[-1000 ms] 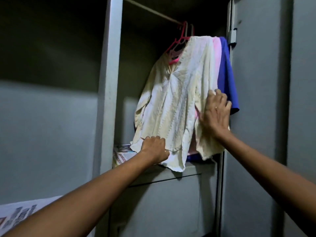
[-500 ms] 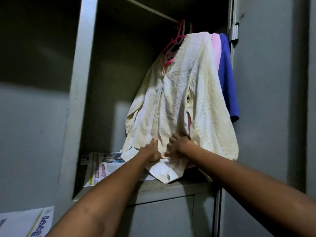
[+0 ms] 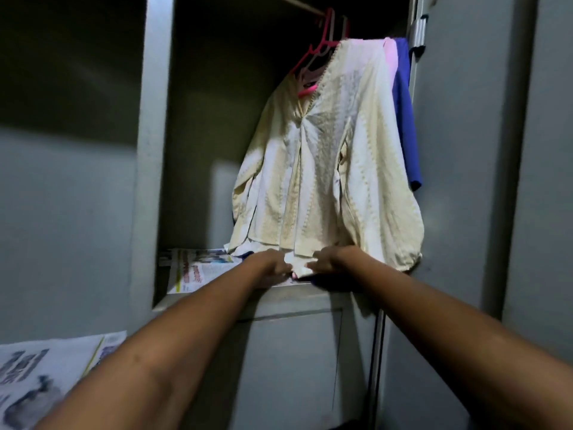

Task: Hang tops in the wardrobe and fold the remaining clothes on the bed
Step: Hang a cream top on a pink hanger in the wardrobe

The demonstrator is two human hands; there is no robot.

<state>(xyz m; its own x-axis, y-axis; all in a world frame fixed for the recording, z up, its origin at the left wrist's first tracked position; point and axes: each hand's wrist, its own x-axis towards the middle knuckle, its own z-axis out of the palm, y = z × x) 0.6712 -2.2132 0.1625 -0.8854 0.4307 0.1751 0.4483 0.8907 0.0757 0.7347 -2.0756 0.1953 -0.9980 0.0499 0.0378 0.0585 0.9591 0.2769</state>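
Item 1, nearest: a newspaper sheet (image 3: 46, 377) is lying at lower left, cut off by the frame edge and partly covered by the left forearm; its print is too blurred to read.

Item 2: both forearms are reaching up and forward, hiding part of the grey wardrobe (image 3: 294, 352) front below the shelf edge.

Item 3: the left hand (image 3: 273, 265) and the right hand (image 3: 331, 259) are meeting at the bottom hem of the cream top (image 3: 325, 169), fingers curled and pinching the cloth; the fingertips themselves are tucked into the fabric and hard to make out.

Item 4: a second newspaper (image 3: 198, 268) is lining the shelf, its right part lying under the hem and the left hand.

Item 5: the cream top is hanging inside the wardrobe on a pink hanger (image 3: 313, 60), mostly hiding a pink top (image 3: 391, 54) and a blue top (image 3: 406, 119) behind it; only their right edges are showing.

Item 6, farthest: the rail (image 3: 297, 3) is running into dark shadow, cut off at the top.
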